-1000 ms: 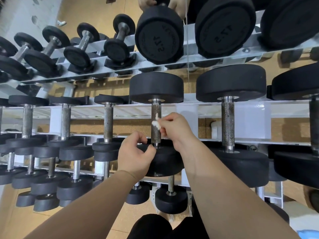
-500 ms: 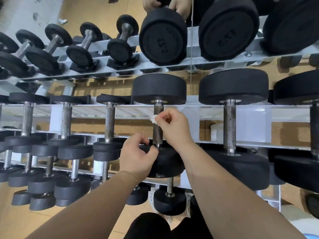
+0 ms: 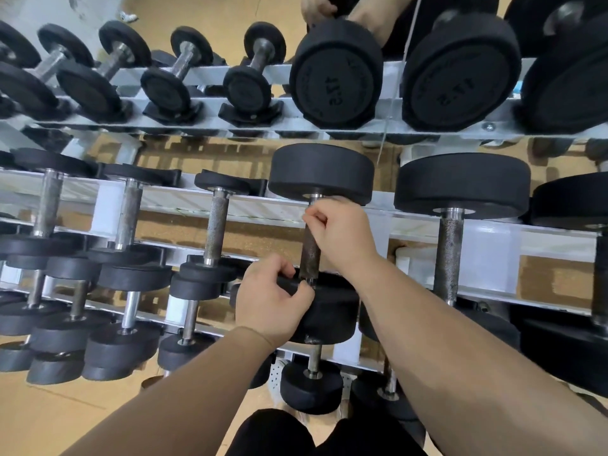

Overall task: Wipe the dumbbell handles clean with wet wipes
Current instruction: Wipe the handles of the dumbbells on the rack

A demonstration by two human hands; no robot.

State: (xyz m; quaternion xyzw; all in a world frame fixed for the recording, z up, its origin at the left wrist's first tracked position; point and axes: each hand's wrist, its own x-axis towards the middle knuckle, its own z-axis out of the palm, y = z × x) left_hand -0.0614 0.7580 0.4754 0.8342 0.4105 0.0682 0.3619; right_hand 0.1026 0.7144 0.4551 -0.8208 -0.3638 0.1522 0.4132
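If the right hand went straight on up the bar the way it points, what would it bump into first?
Almost surely the far weight head of the same dumbbell: the right hand grips the handle at its top, just below that head, though depth is hard to judge.

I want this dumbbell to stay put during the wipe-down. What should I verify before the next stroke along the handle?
1. Dumbbell steadied: ok. The left hand grips the near head.
2. Wiping hand in place: ok. The right hand pinches the top of the handle, just under the far head.
3. Wipe between fingers and handle: cannot tell. The hand hides it.
4. Path down the handle free: ok. The stretch between the two hands is bare.
5. Handle surface clean: cannot tell. The knurling looks dark and speckled.
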